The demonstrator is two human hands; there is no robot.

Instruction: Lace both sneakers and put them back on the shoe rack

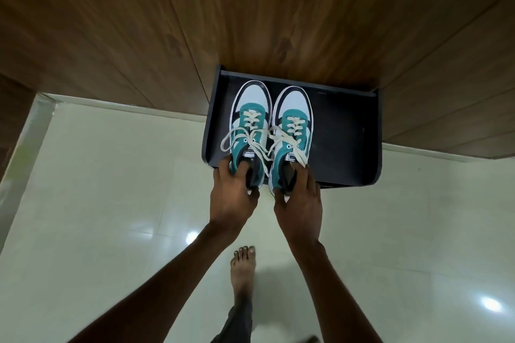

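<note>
Our left hand grips the heel collar of the left sneaker, fingers hooked inside the opening, toe pointing away from us onto the black shoe rack. Just right of it, our right hand clasps the heel of the right sneaker the same way. Both shoes look laced and tied with cream bows, though the knots are too tangled to judge firmly. What remains, we think, is letting go with both heels seated on the shelf.
</note>
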